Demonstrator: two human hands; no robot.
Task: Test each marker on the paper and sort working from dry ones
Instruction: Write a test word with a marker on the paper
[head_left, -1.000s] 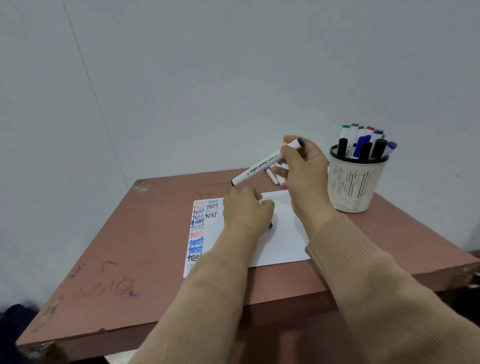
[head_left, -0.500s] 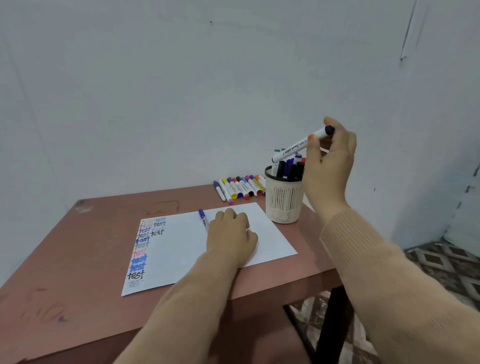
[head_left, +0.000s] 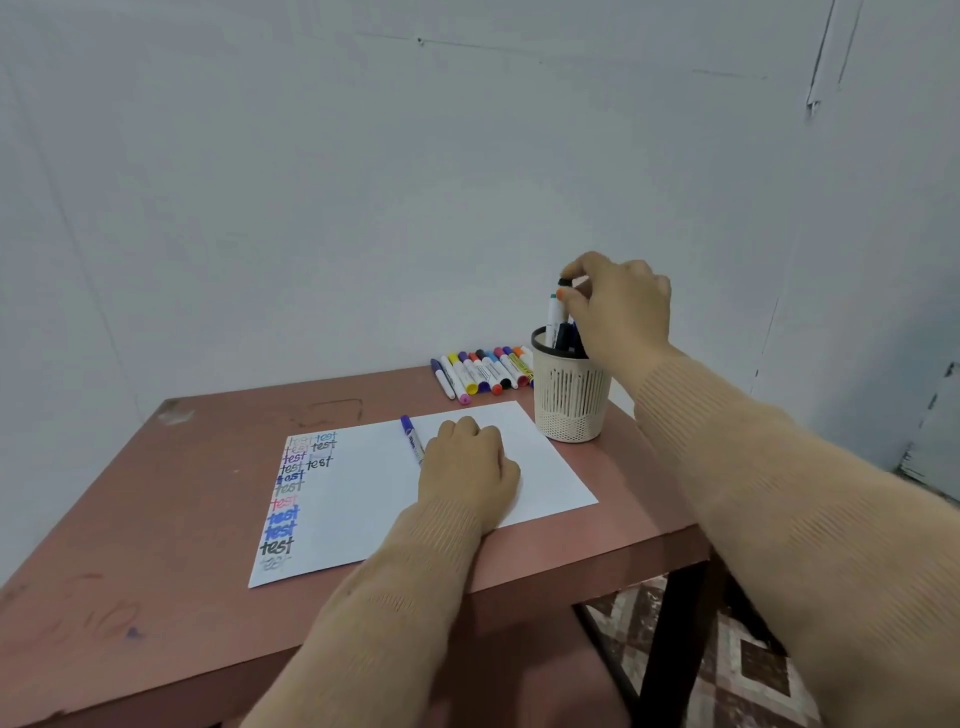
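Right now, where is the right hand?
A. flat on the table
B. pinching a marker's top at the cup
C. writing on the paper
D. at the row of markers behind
B: the right hand pinches the black end of a marker above the cup; the left hand holds a purple marker on the paper.

A plain room: bare white wall (head_left: 363, 182), worn table (head_left: 156, 519), patterned floor tiles (head_left: 743, 670).

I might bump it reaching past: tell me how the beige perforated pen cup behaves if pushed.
The beige perforated cup looks light, so it probably slides on the brown table. The markers standing above its rim likely make it top-heavy, tippable.
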